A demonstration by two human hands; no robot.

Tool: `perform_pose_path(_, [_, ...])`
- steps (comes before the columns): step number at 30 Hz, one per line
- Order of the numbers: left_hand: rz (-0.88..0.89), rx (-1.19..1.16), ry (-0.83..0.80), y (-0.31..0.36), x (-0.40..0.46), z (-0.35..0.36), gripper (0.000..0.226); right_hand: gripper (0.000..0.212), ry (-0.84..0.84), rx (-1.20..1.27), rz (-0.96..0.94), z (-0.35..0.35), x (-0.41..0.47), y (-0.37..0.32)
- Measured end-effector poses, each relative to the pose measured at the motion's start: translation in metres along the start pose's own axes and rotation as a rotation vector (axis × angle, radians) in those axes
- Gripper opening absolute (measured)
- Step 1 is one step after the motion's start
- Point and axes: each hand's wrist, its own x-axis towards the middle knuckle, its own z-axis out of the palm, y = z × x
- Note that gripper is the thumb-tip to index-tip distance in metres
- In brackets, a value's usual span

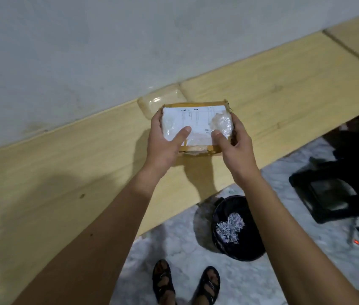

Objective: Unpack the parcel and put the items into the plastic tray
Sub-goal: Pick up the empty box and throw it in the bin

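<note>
A small brown cardboard parcel (198, 119) with a white shipping label and shiny clear tape is held just above the wooden table (75, 172). My left hand (165, 139) grips its left side, thumb lying on the label. My right hand (233, 139) grips its right side, thumb on the taped top. Behind the parcel, against the wall, lies a clear plastic tray (158, 101), mostly hidden by the parcel.
A white wall (86, 51) runs along the table's far edge. On the floor beside the table stand a black bin (235, 230) holding shredded paper and a black case (332, 192). My sandalled feet (187, 282) are at the bottom.
</note>
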Motion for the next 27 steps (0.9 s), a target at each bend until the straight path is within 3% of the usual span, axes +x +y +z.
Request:
perform_pose_path(5, [0.01,0.016,-0.235,0.003,-0.039,0.111,0.086,0.06,0.312,-0.001,0.086,-0.107,-0.042,0.022])
perform_pose_path(11, [-0.052,0.064,-0.444,-0.035,-0.105,0.193,0.087,0.058,0.54,0.019,0.24,-0.179,-0.111,0.081])
perform_pose_path(17, [-0.199,0.145,-0.582,-0.081,-0.142,0.207,0.098,0.075,0.598,0.022,0.408,-0.196,-0.157,0.132])
perform_pose_path(22, [-0.26,0.201,-0.679,-0.093,-0.152,0.203,0.111,0.066,0.575,-0.034,0.47,-0.198,-0.172,0.147])
perform_pose_path(27, [-0.235,0.328,-0.681,-0.103,-0.146,0.19,0.104,0.061,0.55,-0.122,0.492,-0.195,-0.171,0.159])
